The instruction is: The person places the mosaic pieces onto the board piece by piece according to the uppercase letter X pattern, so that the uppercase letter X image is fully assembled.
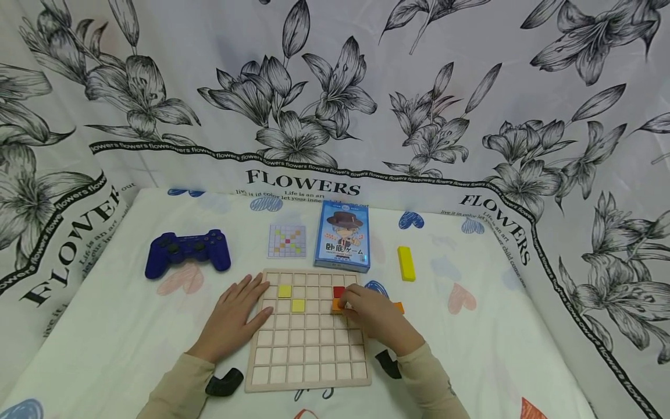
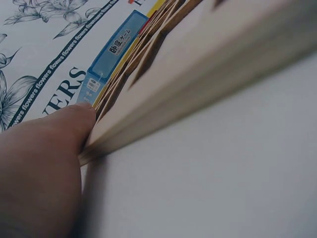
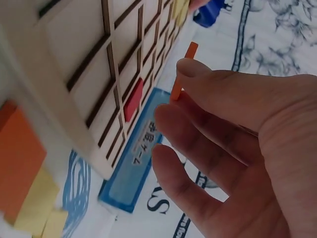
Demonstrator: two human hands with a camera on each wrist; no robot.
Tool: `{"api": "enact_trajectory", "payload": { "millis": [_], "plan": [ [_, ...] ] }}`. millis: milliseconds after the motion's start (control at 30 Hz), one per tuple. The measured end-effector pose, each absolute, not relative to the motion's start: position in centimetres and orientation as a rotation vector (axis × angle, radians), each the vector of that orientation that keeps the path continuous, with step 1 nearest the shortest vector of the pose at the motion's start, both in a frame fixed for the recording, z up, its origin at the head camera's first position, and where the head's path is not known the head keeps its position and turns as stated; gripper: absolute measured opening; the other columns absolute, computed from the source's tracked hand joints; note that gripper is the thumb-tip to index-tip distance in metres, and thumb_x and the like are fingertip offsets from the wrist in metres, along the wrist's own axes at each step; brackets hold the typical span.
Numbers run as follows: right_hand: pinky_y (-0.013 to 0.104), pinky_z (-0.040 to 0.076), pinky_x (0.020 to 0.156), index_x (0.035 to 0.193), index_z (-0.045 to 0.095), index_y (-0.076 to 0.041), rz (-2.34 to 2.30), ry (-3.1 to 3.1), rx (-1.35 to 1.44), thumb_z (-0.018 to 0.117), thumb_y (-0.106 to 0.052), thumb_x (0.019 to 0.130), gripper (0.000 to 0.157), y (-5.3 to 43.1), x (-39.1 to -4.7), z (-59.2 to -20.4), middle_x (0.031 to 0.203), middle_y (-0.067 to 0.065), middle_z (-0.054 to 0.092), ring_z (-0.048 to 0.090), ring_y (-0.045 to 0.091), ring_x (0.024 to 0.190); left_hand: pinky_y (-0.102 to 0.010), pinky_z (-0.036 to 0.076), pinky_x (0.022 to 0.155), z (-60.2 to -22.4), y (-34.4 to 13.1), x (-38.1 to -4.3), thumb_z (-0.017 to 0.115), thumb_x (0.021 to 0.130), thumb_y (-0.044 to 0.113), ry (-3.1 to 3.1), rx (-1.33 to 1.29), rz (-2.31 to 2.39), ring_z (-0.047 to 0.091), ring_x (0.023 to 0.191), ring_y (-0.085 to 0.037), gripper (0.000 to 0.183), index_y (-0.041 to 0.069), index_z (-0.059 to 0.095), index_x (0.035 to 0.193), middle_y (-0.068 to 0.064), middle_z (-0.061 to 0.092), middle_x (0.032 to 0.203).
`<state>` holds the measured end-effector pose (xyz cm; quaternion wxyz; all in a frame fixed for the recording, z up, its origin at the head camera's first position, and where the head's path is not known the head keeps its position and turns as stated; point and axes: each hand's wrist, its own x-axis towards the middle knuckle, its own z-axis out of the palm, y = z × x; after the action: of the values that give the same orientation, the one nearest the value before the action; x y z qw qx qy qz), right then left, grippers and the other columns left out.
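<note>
My left hand [image 1: 230, 323] lies along the left edge of a wooden grid board [image 1: 309, 386], fingers straight and thumb reaching to its rim. In the left wrist view that thumb [image 2: 47, 144] is right at the board's edge. My right hand [image 1: 379, 317] pinches a thin orange tile [image 3: 185, 69] between thumb and fingers, over the board's upper right. Just above it on the grid sits a red tile [image 1: 339, 291]. Two yellow tiles [image 1: 284, 291] occupy squares at the upper left. Beyond my right hand an orange piece [image 1: 399, 308] shows, mostly hidden by it.
A blue game box [image 1: 342, 235] lies behind the board, beside a small pattern card [image 1: 287, 241]. A blue game controller [image 1: 188, 253] is at the left, a yellow bar [image 1: 406, 263] at the right. Loose orange and yellow pieces [image 3: 20, 163] lie by the board's right edge.
</note>
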<state>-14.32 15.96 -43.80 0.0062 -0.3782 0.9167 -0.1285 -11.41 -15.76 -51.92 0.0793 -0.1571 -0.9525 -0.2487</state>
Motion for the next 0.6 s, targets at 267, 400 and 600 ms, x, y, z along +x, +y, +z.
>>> {"api": "enact_trajectory", "payload": {
  "millis": [267, 400, 600],
  "plan": [
    [0.019, 0.054, 0.08, 0.101, 0.069, -0.015, -0.316, 2.831, -1.195, 0.069, -0.018, 0.089, 0.013, 14.0, -15.1, -44.7, 0.1, -0.005, 0.066, 0.062, 0.008, 0.087, -0.049, 0.017, 0.116, -51.8, -15.7, -11.2, 0.05, 0.095, 0.054, -2.84, -0.476, -0.754, 0.025, 0.144, -0.03, 0.063, 0.016, 0.043, 0.145, -0.006, 0.034, 0.155],
    [0.019, 0.054, 0.081, 0.102, 0.069, -0.015, -0.282, 2.818, -1.154, 0.068, -0.018, 0.09, 0.013, 13.6, -15.3, -44.9, 0.1, -0.005, 0.066, 0.063, 0.008, 0.087, -0.049, 0.017, 0.116, -51.7, -15.7, -11.2, 0.049, 0.095, 0.054, -2.851, -0.476, -0.751, 0.024, 0.144, -0.03, 0.063, 0.016, 0.043, 0.145, -0.006, 0.033, 0.155],
    [0.019, 0.054, 0.081, 0.102, 0.068, -0.016, -0.252, 2.819, -1.174, 0.067, -0.02, 0.091, 0.012, 13.3, -15.5, -45.2, 0.099, -0.006, 0.066, 0.062, 0.008, 0.087, -0.05, 0.017, 0.116, -51.7, -15.7, -11.2, 0.049, 0.095, 0.054, -2.86, -0.473, -0.748, 0.024, 0.144, -0.03, 0.063, 0.016, 0.043, 0.145, -0.006, 0.033, 0.155]
  ]
}}
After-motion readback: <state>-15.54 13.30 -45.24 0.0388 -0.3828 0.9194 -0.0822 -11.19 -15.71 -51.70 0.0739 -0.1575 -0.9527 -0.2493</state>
